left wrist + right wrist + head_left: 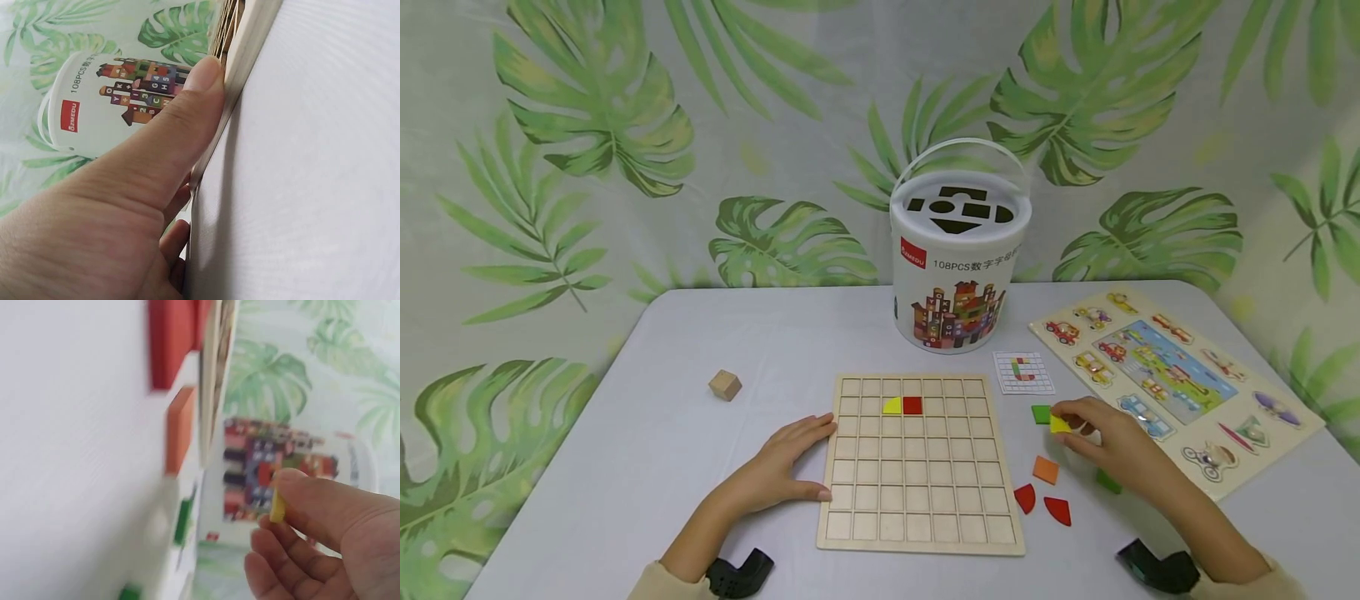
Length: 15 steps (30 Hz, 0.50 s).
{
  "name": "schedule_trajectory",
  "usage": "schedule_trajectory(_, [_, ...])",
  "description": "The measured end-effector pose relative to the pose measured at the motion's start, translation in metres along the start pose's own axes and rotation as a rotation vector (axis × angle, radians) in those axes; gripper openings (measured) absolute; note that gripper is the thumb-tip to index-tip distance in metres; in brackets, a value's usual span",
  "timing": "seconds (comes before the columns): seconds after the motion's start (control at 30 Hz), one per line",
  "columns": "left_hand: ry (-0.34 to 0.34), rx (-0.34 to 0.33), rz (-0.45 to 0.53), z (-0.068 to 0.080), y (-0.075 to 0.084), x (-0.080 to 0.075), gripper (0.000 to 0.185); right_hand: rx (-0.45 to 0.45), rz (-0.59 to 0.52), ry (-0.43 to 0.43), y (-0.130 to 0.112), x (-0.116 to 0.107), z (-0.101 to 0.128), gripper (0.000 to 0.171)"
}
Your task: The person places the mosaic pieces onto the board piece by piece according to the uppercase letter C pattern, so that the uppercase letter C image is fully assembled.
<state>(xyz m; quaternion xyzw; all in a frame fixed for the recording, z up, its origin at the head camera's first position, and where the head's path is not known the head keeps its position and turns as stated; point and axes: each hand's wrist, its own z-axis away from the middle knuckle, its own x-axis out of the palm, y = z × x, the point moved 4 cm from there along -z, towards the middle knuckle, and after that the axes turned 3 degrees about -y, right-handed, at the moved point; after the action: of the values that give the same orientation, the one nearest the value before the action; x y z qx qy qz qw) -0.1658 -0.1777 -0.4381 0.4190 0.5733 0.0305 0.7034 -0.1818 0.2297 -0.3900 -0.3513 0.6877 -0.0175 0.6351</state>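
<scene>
The fingers of the right hand (1108, 433) are curled and pinch a small yellow piece (1059, 424) between thumb and fingertips (294, 506), just above the white table (647, 467) and right of the wooden grid board (921, 462); the right wrist view shows the same yellow piece (277, 506) nipped at the thumb tip. The left hand (782, 462) lies flat with its fingers straight and relaxed, the fingertips touching the left edge of the board, and the left wrist view shows the thumb (187, 119) pressed along that edge (250, 37). On the board, a yellow quarter-round piece (892, 406) and a red square (912, 405) sit side by side in the second row. Loose pieces lie on the table near the right hand: a green square (1041, 414) just beside the held piece, an orange square (1046, 469), two red quarter-rounds (1025, 498) (1058, 510), and a green piece (1107, 481) partly hidden under the wrist. A pattern card (1023, 372) lies behind them, a white bucket (958, 275) stands behind the board, a vehicle puzzle (1172, 375) lies at the right, and a wooden cube (725, 385) sits apart at the left.
</scene>
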Motion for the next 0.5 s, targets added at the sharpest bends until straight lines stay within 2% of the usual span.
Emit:
schedule_trajectory(0.2, [0.003,-0.001,0.002,0.000,0.000,0.000,0.089,-0.106,-0.025,0.098,-0.035,0.004,-0.023,0.034])
schedule_trajectory(0.5, [0.001,-0.002,0.000,0.000,0.000,0.000,0.090,-0.220,-0.116,0.101,-0.075,0.023,-0.063,0.033])
